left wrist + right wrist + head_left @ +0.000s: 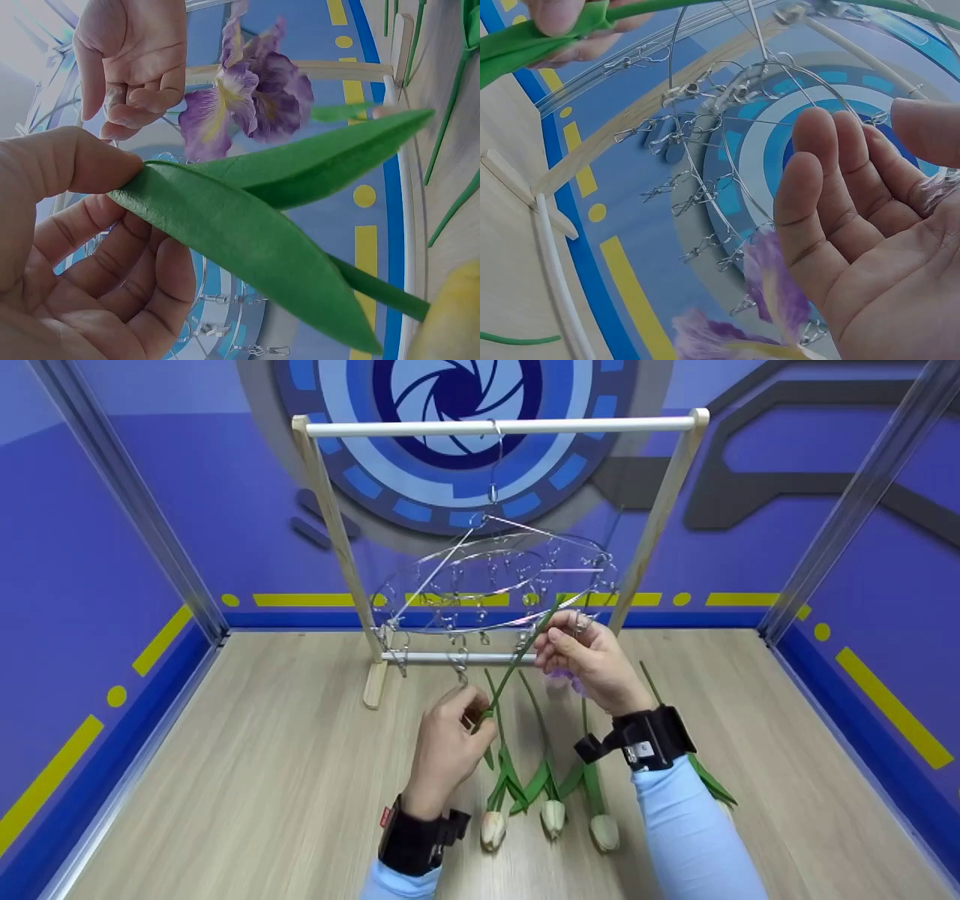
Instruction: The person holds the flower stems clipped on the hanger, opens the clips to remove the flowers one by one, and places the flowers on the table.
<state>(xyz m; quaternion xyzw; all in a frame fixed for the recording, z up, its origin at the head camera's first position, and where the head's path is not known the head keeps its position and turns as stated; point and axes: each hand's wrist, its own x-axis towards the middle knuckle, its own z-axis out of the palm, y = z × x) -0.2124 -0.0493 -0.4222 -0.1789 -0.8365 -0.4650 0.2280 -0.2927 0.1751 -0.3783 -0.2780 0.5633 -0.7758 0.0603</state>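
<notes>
My left hand (454,742) pinches a tulip (247,217) where its long leaves meet the stem. The stem slants up toward the rack, and a yellowish bloom (450,315) shows below the leaves; the head view hides it behind the hand. My right hand (589,660) is raised at the front right of the metal clip hanger (487,626), fingers loosely bent, thumb apart from them. A small metal clip (939,184) shows beside that thumb; whether the hand grips it I cannot tell. Below the right hand, a purple iris (255,97) hangs bloom down.
The hanger hooks over the white top bar (405,429) of a wooden-sided rack (337,540). Three pale tulips (553,819) lie on the wooden table (262,780), blooms toward me. Another green-leaved stem (709,780) lies partly under my right sleeve. Blue-purple walls surround the table.
</notes>
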